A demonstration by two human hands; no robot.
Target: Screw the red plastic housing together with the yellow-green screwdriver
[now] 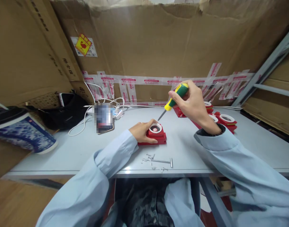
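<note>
My left hand (142, 131) grips a red box-shaped part (161, 138) from its left side and steadies it on the table. A white ring (156, 128) with a dark round centre sits on top of the part. Raised to the right, my right hand (194, 103) is closed round a screwdriver (180, 94) with a green and yellow handle. The blade slants down to the left, its tip near the far side of the red part; whether it touches cannot be made out. Close to the table's front edge lie a T-shaped metal rod (161, 161) and several small screws (149, 155).
More red parts with white rings (227, 118) stand behind my right wrist. At the left are a phone (104, 118), white cables (84, 127), a black bag (61, 115) and a patterned cup (23, 132). Cardboard (154, 41) walls the back; a metal frame (265, 63) rises at right.
</note>
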